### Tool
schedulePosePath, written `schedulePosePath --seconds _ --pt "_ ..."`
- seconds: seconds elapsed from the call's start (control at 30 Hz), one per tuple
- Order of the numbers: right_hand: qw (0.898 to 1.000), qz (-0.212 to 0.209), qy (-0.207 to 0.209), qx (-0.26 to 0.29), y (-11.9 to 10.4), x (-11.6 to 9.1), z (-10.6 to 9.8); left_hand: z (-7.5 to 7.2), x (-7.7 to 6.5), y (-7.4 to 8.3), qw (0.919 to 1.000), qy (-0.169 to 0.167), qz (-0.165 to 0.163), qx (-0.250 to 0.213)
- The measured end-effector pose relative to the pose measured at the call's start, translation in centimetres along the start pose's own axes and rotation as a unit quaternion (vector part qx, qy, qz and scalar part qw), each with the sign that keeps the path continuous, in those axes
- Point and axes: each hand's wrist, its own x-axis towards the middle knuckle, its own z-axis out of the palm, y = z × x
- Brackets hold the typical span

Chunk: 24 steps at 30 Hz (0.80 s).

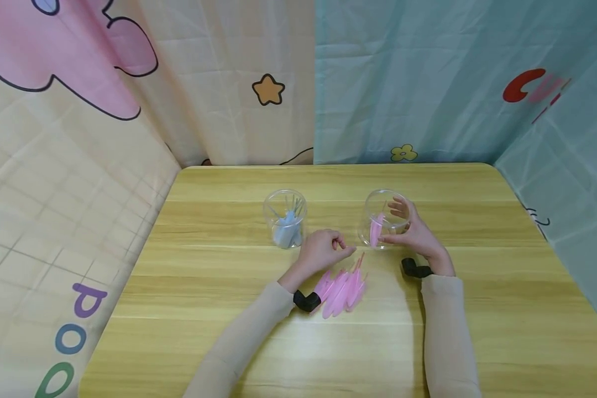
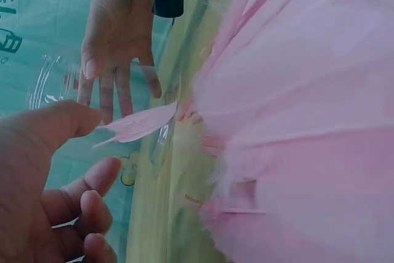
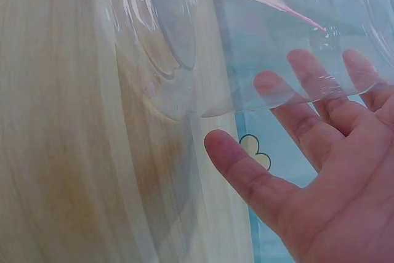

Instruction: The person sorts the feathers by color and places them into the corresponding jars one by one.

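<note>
At the right of the table stands a clear cup [image 1: 365,224] with a single pink feather [image 1: 375,231] leaning upright inside it. My right hand [image 1: 414,229] is around the cup's right side, thumb in front and fingers behind; in the right wrist view the fingers [image 3: 308,133] are spread and fairly straight beside the clear wall. My left hand [image 1: 323,249] hovers between this cup and another, above the far end of a pile of pink feathers [image 1: 342,296]. In the left wrist view its thumb [image 2: 61,124] is extended, the fingers are loosely curled, and nothing lies between them.
A second clear cup [image 1: 271,215] holds several light blue feathers [image 1: 287,232], stems up, left of my left hand. Both cups stand toward the back of the wooden table [image 1: 204,331]. Printed curtains [image 1: 408,66] hang behind the table and along its sides.
</note>
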Motion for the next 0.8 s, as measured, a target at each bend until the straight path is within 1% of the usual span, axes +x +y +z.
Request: schedulePosePath --seconds 0.13,0.2,0.27,0.47,0.63,0.8 --pt "1.000 -0.004 0.000 0.000 0.0 0.1 0.0 0.1 -1.1 0.5 0.9980 -0.036 -0.003 0.051" --pt "1.000 -0.007 -0.002 0.003 0.3 0.2 -0.1 0.3 -1.4 0.7 0.9967 -0.050 -0.004 0.064" --pt "1.000 -0.007 -0.001 0.009 1.0 0.4 -0.1 0.7 -1.6 0.8 0.9959 -0.058 -0.004 0.070" --pt "1.000 -0.005 0.004 0.010 3.2 0.9 -0.1 1.8 -1.6 0.8 0.9940 -0.071 -0.011 0.083" --pt "1.000 -0.011 0.006 0.010 3.5 0.9 -0.1 2.3 -1.5 0.9 0.9931 -0.074 -0.020 0.089" --pt "1.000 -0.014 0.006 0.007 3.2 1.0 -0.2 2.4 -1.4 1.0 0.9931 -0.077 -0.029 0.084"
